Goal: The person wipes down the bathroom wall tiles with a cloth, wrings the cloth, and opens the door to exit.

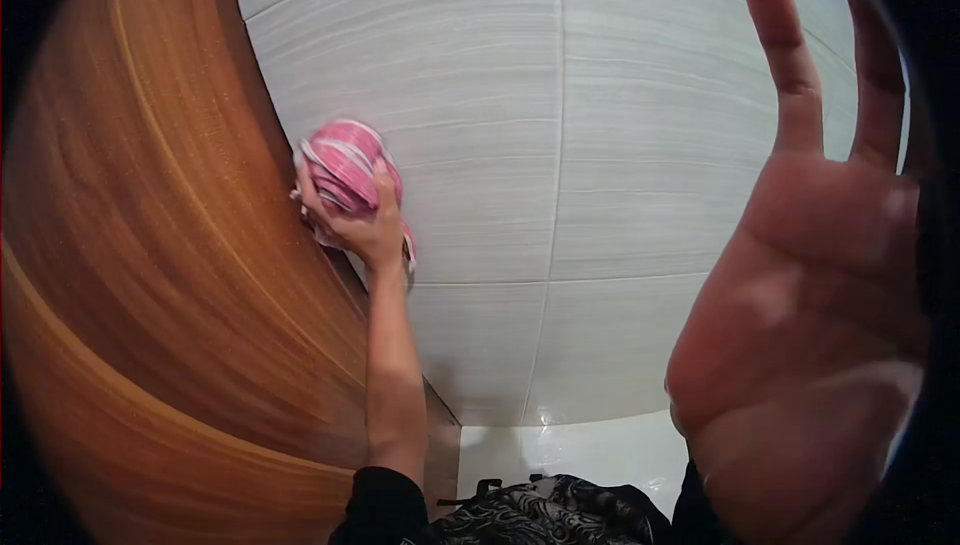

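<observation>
A bunched pink cloth (340,157) with white stripes rests against the pale grey tiled wall (470,145), close to the edge of a brown wood-grain panel (190,235). My left hand (368,235) is closed around the cloth, thumb on its right side, and a loose corner hangs below near the wrist. At the right, very near the camera, my right hand (800,295) is raised with its palm toward me. Its visible fingers point up and spread apart, holding nothing; the rest of that hand runs into the dark border.
The wood-grain panel fills the left side and meets the tiles along a dark edge. Below the wall lies a glossy white floor (580,460). My black patterned clothing (560,515) shows at the bottom.
</observation>
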Demonstrator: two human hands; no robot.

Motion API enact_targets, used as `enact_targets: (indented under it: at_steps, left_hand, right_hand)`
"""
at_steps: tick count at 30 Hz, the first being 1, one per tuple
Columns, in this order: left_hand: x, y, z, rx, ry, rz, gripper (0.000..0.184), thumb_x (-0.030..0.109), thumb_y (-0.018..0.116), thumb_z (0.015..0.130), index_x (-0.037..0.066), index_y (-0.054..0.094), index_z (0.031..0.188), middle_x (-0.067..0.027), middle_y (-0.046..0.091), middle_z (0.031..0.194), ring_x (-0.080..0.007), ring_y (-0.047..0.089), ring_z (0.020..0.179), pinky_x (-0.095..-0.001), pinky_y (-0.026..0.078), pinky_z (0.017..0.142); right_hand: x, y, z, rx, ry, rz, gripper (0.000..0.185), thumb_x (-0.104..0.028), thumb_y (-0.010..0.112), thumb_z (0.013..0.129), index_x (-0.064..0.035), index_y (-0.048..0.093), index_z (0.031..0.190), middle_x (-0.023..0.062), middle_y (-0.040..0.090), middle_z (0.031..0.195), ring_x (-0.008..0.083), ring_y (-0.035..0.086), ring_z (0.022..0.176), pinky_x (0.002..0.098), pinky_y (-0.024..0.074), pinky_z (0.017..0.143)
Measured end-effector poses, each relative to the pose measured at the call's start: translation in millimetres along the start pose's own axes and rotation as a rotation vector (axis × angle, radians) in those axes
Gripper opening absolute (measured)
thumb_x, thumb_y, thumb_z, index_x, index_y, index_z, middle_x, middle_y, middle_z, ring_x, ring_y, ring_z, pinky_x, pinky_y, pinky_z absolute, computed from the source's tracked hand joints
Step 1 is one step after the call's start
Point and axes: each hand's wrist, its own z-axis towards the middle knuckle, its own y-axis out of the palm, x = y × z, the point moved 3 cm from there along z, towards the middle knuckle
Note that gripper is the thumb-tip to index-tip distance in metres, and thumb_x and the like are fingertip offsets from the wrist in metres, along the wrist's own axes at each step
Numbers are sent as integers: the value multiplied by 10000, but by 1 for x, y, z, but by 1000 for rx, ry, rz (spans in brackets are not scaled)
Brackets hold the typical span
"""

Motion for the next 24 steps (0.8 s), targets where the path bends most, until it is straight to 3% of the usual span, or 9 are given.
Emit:
enact_targets:
  at_steps: [6,9,10,11,13,14,17,22,24]
  left_hand:
    - [-11,-2,-22,31,-123,-220,924,263,809,714,-16,290,1426,-221,386,1438,-377,392,1308,-498,249,1118]
    - [-36,-9,-39,-29,-20,-44,992,283,831,689,-7,253,1441,-225,360,1445,-381,336,1336,-503,244,1123]
    - [-40,-16,-54,-19,-19,-29,986,286,833,686,-5,263,1436,-222,366,1437,-381,348,1323,-502,255,1115]
    - [-44,-22,-70,-14,-22,-18,980,288,835,683,-3,272,1431,-220,373,1428,-381,359,1311,-502,266,1107]
    - [-56,-31,-120,3,-54,-86,966,293,832,688,-3,281,1424,-214,384,1416,-378,376,1294,-496,281,1094]
    - [-62,-33,-133,4,-89,-161,952,298,828,692,-2,289,1418,-207,395,1404,-375,393,1276,-490,297,1080]
    - [-54,-37,-129,-4,-116,-60,935,303,821,703,-4,295,1411,-201,407,1394,-367,412,1257,-487,315,1057]
    - [-8,-32,-51,118,-256,-188,861,313,826,690,-19,392,1355,-179,490,1321,-360,461,1206,-480,340,1020]
    - [12,-19,-41,121,-128,-114,799,328,806,701,26,432,1339,-186,509,1314,-371,468,1208,-513,339,1015]
  right_hand:
    - [-1,2,-22,72,130,94,989,-789,458,778,-77,336,1453,236,355,1462,365,366,1353,630,262,1097]
    - [92,108,-3,81,165,237,1019,-815,461,766,-80,328,1459,235,344,1473,365,357,1360,631,262,1097]
    - [91,90,-21,148,182,306,1188,-898,482,637,-79,272,1472,230,294,1498,370,328,1368,601,282,1098]
    - [98,78,-51,-46,109,-436,1024,-741,617,732,-71,307,1442,222,329,1473,369,361,1336,564,313,1087]
    - [102,43,-121,-256,325,-419,635,-173,792,727,-50,446,1246,191,433,1344,313,456,1218,482,370,1026]
    - [104,35,-160,-308,521,-499,554,-77,769,739,-41,485,1213,181,446,1337,309,449,1237,448,341,1063]
    - [98,3,-238,-503,859,-755,580,-69,699,820,10,432,1329,243,309,1491,363,314,1388,461,273,1115]
    - [92,9,-232,-526,781,-1011,801,-166,711,833,23,257,1465,268,138,1557,397,152,1448,498,162,1151]
    - [107,0,-245,-688,766,-1125,971,-279,722,828,18,84,1497,274,12,1564,402,23,1458,510,73,1158]
